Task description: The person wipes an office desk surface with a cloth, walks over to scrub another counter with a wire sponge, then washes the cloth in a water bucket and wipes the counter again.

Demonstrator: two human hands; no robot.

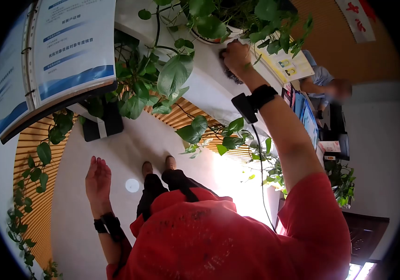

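My right hand (237, 55) is stretched out over the white counter, its fingers closed on a dark, crumpled thing (230, 72) that looks like a cloth. It is pressed to the counter top just beside a white plant pot (211, 39). Part of the dark thing is hidden under my fingers. My left hand (98, 176) hangs low over the floor at my side, palm turned up, fingers loosely bent, holding nothing. Dark bands sit on both wrists, and a black cable hangs from the right one.
Trailing leaves (176, 77) spill over the counter's front. A ring binder (76, 56) on a stand is at the left. Beyond the counter are a yellow-edged leaflet (287, 65), a screen (308, 120) and a seated person (319, 74). Slatted wood (36, 196) faces the counter.
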